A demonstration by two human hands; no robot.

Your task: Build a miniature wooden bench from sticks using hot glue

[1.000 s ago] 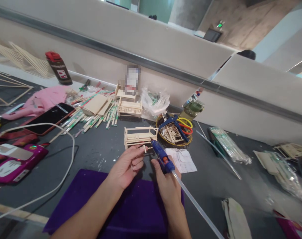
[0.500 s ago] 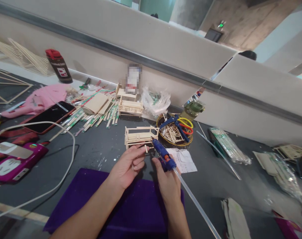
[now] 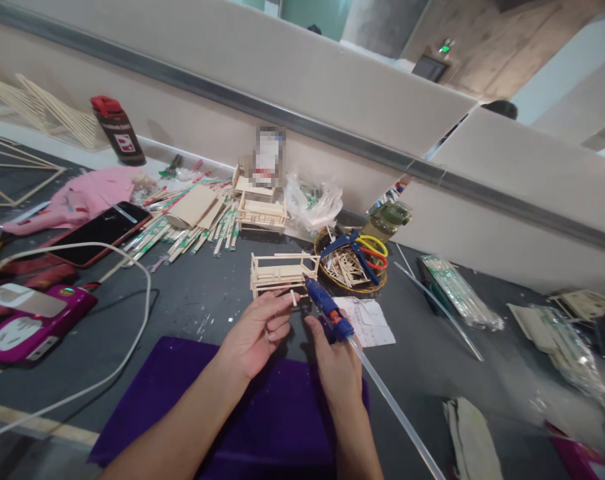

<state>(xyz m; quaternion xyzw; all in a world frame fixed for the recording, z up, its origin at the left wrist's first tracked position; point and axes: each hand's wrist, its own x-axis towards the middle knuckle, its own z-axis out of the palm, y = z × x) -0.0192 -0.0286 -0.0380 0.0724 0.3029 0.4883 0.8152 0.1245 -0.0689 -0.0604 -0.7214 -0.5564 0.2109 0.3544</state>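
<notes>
My left hand (image 3: 259, 329) pinches a short wooden stick piece (image 3: 293, 298) between thumb and finger. Wrapped round a blue hot glue gun (image 3: 327, 308) is my right hand (image 3: 338, 363). The gun's nozzle points up and left, close to the stick piece; whether they touch I cannot tell. A long clear glue stick (image 3: 395, 407) runs out of the gun's back toward the lower right. Just beyond my left fingers stands a small frame model made of wooden sticks (image 3: 284, 272), partly hidden by the hand.
Beside the model, a basket (image 3: 355, 289) holds stick scraps and blue-handled cutters. Behind are finished stick models (image 3: 262, 212) and wrapped chopsticks (image 3: 202, 230). A white cable (image 3: 149, 293) loops from a purple power strip (image 3: 67, 320) at left. Purple cloth (image 3: 147, 393) lies under my forearms.
Nearly nothing differs. Both hands keep the same pose with the stick piece and the glue gun; the view has shifted very slightly.
</notes>
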